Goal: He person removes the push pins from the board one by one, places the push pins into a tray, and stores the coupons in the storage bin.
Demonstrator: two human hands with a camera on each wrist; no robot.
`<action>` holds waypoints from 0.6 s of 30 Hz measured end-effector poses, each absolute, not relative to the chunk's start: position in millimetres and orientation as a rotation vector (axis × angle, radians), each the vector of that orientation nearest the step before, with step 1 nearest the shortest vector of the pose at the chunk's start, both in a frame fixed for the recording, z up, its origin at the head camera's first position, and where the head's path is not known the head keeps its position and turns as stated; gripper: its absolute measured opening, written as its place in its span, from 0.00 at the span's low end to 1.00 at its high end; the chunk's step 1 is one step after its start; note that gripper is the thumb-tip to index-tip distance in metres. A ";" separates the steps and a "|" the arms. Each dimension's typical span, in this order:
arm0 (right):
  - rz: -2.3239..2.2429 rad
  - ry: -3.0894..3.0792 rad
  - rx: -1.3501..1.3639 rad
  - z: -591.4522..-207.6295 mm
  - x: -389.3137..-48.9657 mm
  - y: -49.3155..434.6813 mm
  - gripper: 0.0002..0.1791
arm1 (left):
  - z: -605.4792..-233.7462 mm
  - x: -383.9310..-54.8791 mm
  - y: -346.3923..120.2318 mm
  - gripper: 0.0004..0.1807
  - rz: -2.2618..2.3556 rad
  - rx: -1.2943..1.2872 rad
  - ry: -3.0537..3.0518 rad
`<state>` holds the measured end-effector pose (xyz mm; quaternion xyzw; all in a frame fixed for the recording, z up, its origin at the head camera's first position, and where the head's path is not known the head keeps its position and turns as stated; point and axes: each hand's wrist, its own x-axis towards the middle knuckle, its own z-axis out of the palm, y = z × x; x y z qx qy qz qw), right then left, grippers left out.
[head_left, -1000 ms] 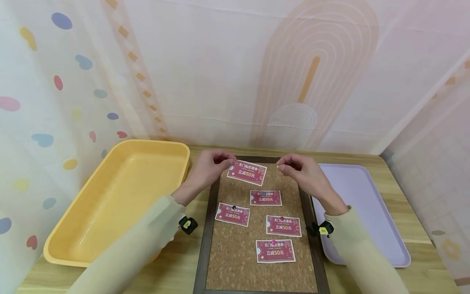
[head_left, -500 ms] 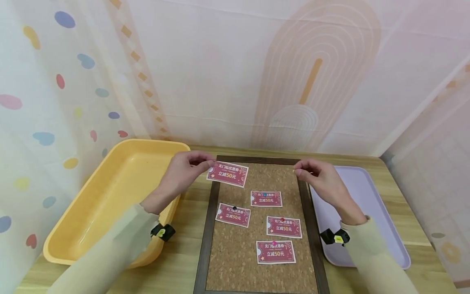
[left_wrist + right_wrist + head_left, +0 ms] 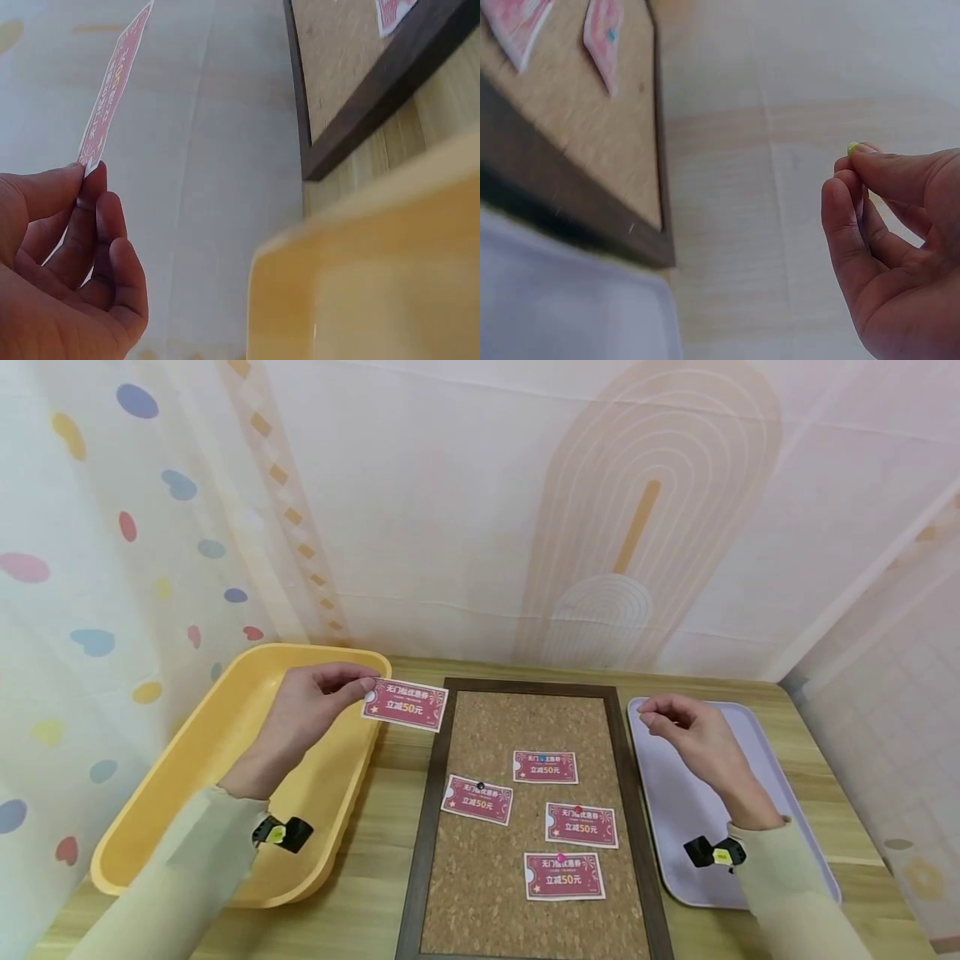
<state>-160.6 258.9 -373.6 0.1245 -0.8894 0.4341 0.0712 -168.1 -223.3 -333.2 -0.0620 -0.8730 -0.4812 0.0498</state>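
My left hand [image 3: 300, 714] pinches the left end of a red paper coupon [image 3: 406, 704] between thumb and forefinger. It holds the coupon above the yellow tub's right rim, near the corkboard's [image 3: 472, 902] upper left corner. In the left wrist view the coupon stands nearly edge-on. My right hand [image 3: 693, 739], over the lilac tray, pinches a tiny yellow pushpin [image 3: 853, 148] at the fingertips. Similar coupons stay fastened to the board: one with a blue pin [image 3: 542, 758], one with a black pin [image 3: 481, 786], others with red and pink pins [image 3: 561, 857].
The deep yellow tub [image 3: 330, 877] stands left of the board, and the shallow lilac tray [image 3: 686, 843] lies to its right. All sit on a wood-grain tabletop [image 3: 877, 860]. A patterned curtain [image 3: 450, 510] hangs behind and along the sides.
Both hands have drawn apart: the left has carried the coupon leftward off the board's top, and the right has taken the pin rightward to above the lilac tray.
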 end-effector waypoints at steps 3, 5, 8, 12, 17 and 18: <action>1.268 -2.671 0.381 -377.9 -161.0 267.3 0.07 | -335.5 -168.5 -234.9 0.17 -1.463 -0.165 -2.668; 1.244 -2.668 0.389 -380.5 -161.4 272.6 0.06 | -338.0 -169.2 -243.1 0.18 -1.453 -0.141 -2.684; 1.208 -2.670 0.383 -383.9 -161.4 280.2 0.06 | -342.0 -171.1 -254.8 0.19 -1.460 -0.115 -2.682; 1.193 -2.675 0.365 -388.3 -161.2 290.6 0.06 | -348.4 -173.9 -267.0 0.19 -1.550 -0.130 -2.622; 1.197 -2.692 0.360 -395.3 -163.8 302.5 0.05 | -354.5 -177.1 -280.7 0.19 -1.655 -0.134 -2.576; 1.190 -2.694 0.361 -396.8 -164.5 304.9 0.05 | -355.8 -177.8 -283.7 0.19 -1.662 -0.126 -2.578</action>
